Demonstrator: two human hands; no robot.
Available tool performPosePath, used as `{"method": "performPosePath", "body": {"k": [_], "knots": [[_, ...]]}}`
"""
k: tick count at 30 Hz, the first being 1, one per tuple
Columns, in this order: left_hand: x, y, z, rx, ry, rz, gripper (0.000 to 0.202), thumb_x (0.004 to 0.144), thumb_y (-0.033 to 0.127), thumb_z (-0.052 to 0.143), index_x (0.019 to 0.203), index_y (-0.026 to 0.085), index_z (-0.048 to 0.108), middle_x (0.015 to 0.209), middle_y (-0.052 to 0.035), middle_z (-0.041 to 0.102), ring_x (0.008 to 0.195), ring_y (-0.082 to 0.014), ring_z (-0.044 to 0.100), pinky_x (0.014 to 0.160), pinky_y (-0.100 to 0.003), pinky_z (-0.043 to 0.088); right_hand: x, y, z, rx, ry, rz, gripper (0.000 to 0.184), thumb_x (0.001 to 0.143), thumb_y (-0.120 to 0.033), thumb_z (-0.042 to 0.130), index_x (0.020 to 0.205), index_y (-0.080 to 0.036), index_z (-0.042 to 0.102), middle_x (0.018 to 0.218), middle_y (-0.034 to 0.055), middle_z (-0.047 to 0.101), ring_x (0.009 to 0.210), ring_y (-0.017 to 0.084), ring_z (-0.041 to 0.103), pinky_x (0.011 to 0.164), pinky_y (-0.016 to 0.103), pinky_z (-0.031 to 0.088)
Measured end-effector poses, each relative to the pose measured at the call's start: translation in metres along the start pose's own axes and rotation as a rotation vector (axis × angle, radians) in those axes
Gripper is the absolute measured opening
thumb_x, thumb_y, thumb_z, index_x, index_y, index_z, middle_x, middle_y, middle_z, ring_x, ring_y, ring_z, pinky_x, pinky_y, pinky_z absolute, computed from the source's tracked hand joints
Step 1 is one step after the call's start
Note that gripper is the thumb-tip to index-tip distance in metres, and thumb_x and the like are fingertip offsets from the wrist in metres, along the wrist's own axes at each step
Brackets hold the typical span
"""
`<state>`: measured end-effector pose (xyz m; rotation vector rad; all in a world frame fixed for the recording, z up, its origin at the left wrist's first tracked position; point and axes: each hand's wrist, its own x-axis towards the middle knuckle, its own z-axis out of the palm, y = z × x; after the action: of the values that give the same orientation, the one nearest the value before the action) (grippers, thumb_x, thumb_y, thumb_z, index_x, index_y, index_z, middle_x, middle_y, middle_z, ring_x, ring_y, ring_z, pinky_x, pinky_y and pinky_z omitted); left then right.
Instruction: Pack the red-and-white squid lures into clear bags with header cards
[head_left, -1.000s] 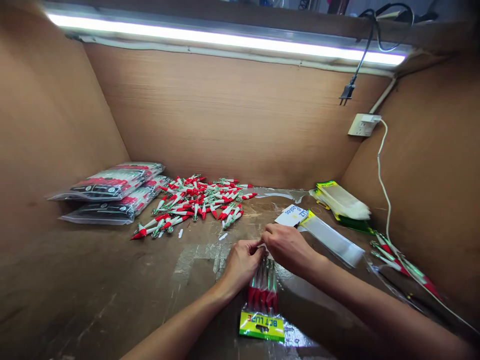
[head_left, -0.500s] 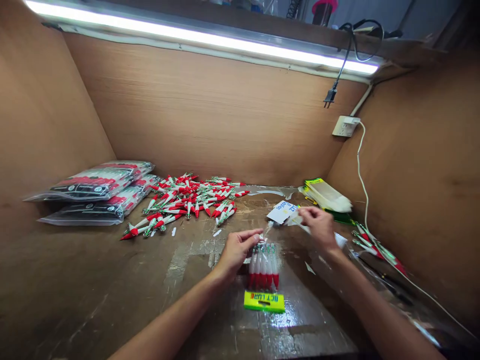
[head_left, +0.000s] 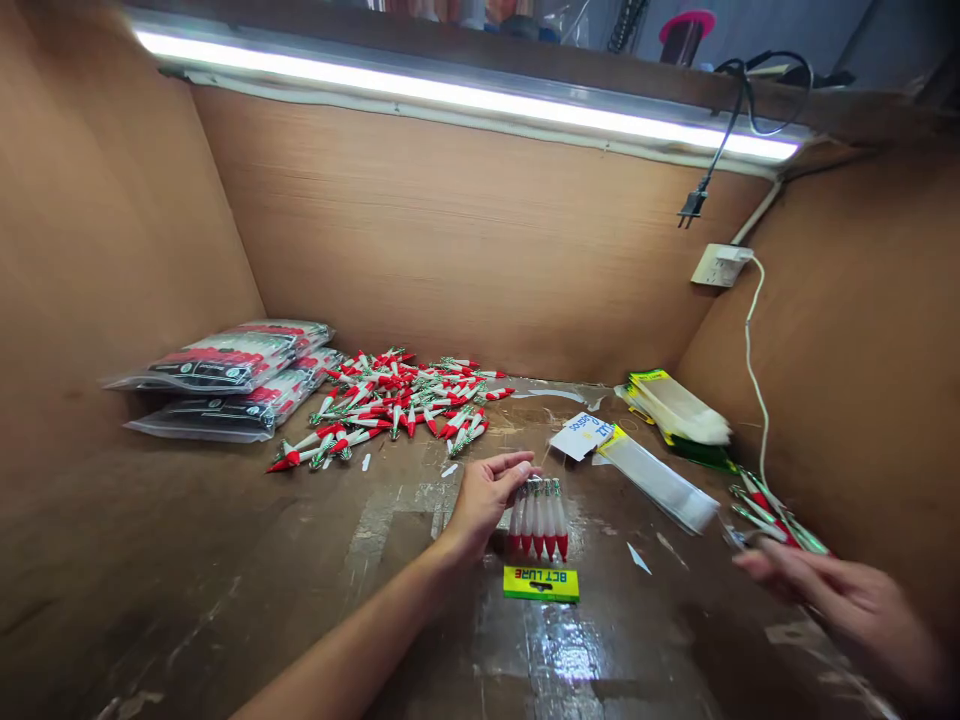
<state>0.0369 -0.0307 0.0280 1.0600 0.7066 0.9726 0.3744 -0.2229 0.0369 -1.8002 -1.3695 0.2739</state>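
- 9 o'clock, against the left wall: stack of clear plastic bags [head_left: 225, 375] packed with red-and-black goods, lying flat on the scuffed brown worktable [head_left: 225, 560].
- 11 o'clock: loose heap of red, white and green cone-shaped lures [head_left: 397, 400], pointing every way.
- Centre: left hand [head_left: 484, 495], loosely open. Fingertips touch the far end of the clear packet of lures with the yellow-green header card [head_left: 540, 540]; nothing gripped.
- The packet lies flat at table centre. Long axis runs 12 to 6: green tails at 12, red noses pointing to 6, header card at the 6 end.
- 1 o'clock: white paper slip [head_left: 581, 435], then one empty clear sleeve [head_left: 656, 480]. Beyond them, a stack of empty yellow-edged sleeves [head_left: 679, 405].
- 4 o'clock: right hand [head_left: 832, 600], blurred, fingers stretched out and empty, well apart from the packet, just beside a few loose lures by the right wall [head_left: 772, 515].
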Motion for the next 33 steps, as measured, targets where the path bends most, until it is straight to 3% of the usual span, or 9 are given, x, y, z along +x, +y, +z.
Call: {"method": "performPosePath", "body": {"k": [2, 5, 7, 9, 12, 18, 23, 33], "knots": [[-0.001, -0.002, 0.001, 0.032, -0.024, 0.009, 0.049, 0.077, 0.043, 0.080, 0.115, 0.014, 0.072, 0.103, -0.0143, 0.077, 0.090, -0.0214, 0.071, 0.071, -0.025, 0.051, 0.020, -0.028, 0.041, 0.072, -0.173, 0.034, 0.040, 0.084, -0.059, 0.062, 0.106, -0.029, 0.078, 0.109, 0.0106, 0.075, 0.096, 0.033, 0.069, 0.081, 0.042, 0.056], [-0.003, -0.004, 0.002, 0.100, -0.066, 0.022, 0.053, 0.077, 0.047, 0.079, 0.116, 0.011, 0.071, 0.102, -0.0152, 0.077, 0.091, -0.0233, 0.071, 0.074, -0.027, 0.052, 0.049, -0.076, 0.107, 0.371, -0.455, -0.015, 0.056, 0.088, -0.060, 0.058, 0.131, -0.023, 0.064, 0.123, 0.0102, 0.069, 0.103, 0.029, 0.066, 0.084, 0.039, 0.054], [-0.004, -0.005, 0.001, 0.160, -0.080, 0.033, 0.056, 0.077, 0.050, 0.077, 0.117, 0.010, 0.070, 0.099, -0.0149, 0.077, 0.090, -0.0235, 0.071, 0.073, -0.027, 0.052, 0.066, -0.100, 0.140, 0.482, -0.549, -0.040, 0.055, 0.085, -0.057, 0.065, 0.125, -0.019, 0.067, 0.116, 0.0105, 0.072, 0.098, 0.026, 0.066, 0.080, 0.034, 0.052], [-0.004, -0.004, -0.002, 0.221, -0.079, 0.042, 0.056, 0.080, 0.051, 0.074, 0.118, 0.011, 0.069, 0.097, -0.0137, 0.077, 0.086, -0.0220, 0.070, 0.069, -0.026, 0.050, 0.078, -0.113, 0.161, 0.514, -0.564, -0.046, 0.045, 0.080, -0.053, 0.072, 0.101, -0.014, 0.075, 0.095, 0.0091, 0.074, 0.084, 0.022, 0.065, 0.073, 0.030, 0.049], [0.003, -0.003, -0.011, 0.293, -0.078, 0.043, 0.051, 0.082, 0.050, 0.071, 0.116, 0.012, 0.070, 0.097, -0.0116, 0.076, 0.078, -0.0181, 0.067, 0.062, -0.023, 0.046, 0.088, -0.112, 0.173, 0.541, -0.552, -0.029, 0.037, 0.075, -0.049, 0.077, 0.081, -0.012, 0.075, 0.073, 0.0042, 0.069, 0.067, 0.016, 0.057, 0.062, 0.026, 0.042], [0.025, -0.008, -0.038, 0.485, -0.166, 0.010, 0.038, 0.073, 0.046, 0.079, 0.086, 0.011, 0.078, 0.069, -0.0048, 0.071, 0.054, -0.0107, 0.052, 0.051, -0.021, 0.037, 0.088, -0.090, 0.187, 0.537, -0.593, -0.001, 0.030, 0.076, -0.043, 0.076, 0.082, -0.013, 0.075, 0.073, 0.0030, 0.070, 0.065, 0.015, 0.057, 0.062, 0.025, 0.042], [0.038, -0.017, -0.050, 0.638, -0.205, 0.044, 0.036, 0.073, 0.046, 0.077, 0.083, 0.012, 0.079, 0.069, -0.0050, 0.071, 0.057, -0.0128, 0.055, 0.055, -0.023, 0.038, 0.088, -0.081, 0.198, 0.381, -0.532, -0.071, 0.024, 0.079, -0.038, 0.073, 0.083, -0.015, 0.079, 0.078, 0.0053, 0.075, 0.071, 0.018, 0.063, 0.066, 0.027, 0.045], [0.035, -0.010, -0.048, 0.917, -0.262, 0.206, 0.023, 0.082, 0.037, 0.069, 0.084, 0.017, 0.079, 0.078, -0.0033, 0.075, 0.072, -0.0173, 0.063, 0.068, -0.025, 0.042, 0.089, -0.072, 0.199, 0.283, -0.510, -0.217, 0.018, 0.084, -0.032, 0.069, 0.089, -0.019, 0.080, 0.086, 0.0036, 0.076, 0.076, 0.019, 0.067, 0.070, 0.026, 0.047]]}}
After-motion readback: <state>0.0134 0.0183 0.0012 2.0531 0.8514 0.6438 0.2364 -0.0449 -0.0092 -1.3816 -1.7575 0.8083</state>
